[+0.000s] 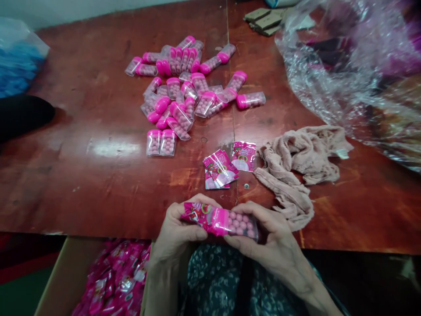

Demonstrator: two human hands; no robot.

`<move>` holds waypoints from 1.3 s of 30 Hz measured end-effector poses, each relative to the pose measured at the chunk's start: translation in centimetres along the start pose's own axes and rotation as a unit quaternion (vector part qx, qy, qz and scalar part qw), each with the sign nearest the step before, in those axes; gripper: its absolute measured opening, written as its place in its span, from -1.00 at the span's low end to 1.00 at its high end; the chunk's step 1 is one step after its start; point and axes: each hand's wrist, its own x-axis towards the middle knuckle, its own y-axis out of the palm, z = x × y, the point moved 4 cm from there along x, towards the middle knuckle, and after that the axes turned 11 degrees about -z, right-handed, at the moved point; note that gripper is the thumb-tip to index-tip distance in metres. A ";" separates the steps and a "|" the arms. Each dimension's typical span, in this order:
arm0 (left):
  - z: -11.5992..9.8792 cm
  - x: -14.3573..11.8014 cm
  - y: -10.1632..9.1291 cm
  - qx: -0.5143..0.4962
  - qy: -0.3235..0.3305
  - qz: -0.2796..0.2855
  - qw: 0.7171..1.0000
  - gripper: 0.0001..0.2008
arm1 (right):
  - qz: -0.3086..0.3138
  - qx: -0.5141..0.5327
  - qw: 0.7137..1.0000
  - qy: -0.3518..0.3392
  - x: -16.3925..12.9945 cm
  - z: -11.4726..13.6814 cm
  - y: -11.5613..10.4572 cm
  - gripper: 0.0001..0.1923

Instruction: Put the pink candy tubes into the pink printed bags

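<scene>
Left hand [179, 230]: at the near edge of the red-brown wooden table [82, 175], fingers curled and pressed on the printed pink wrapper end of the clear plastic candy case with pink balls [226, 221]; thumb on top, the other fingers underneath.
Right hand [266, 239]: just right of the left hand, pinching the clear end of the same case between thumb above and fingers below.
Held case: lies level between both hands, over the table's near edge; its left half sits inside the pink printed sleeve, its right half shows bare, with pink balls inside.
Loose sleeves: a small fan of flat pink printed plastic sleeves [219, 169] lies on the table just beyond the hands; one more sleeve [244, 156] lies just to its right.
Pile of cases: a heap of clear pink-capped candy cases [184, 83] lies well beyond the hands, mid-table; two cases [161, 142] stand side by side at its near edge.
Cloth: a crumpled beige rag [296, 166] lies on the table to the right of the loose sleeves, its tail reaching close to the right hand.
Clear bag: a large crinkled transparent plastic bag [355, 74] fills the far right of the table.
Cardboard box: an open brown cardboard box [62, 281] sits below the table edge, left of the left hand, holding pink wrapped packs [115, 281].
</scene>
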 end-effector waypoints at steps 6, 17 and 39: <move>0.2 -0.4 0.0 -0.010 -0.015 0.038 0.999 -0.69 | -0.042 0.006 0.999 -0.022 -0.4 0.4 0.9 -0.76; 0.2 -0.1 -0.5 -0.028 0.037 -0.032 0.998 -0.50 | -0.049 -0.001 0.986 -0.161 -0.9 0.4 1.8 -0.67; 1.8 -1.2 0.1 -0.163 0.064 -0.243 0.954 -0.51 | -0.064 -0.001 0.974 -0.217 -0.5 -0.3 2.1 -0.58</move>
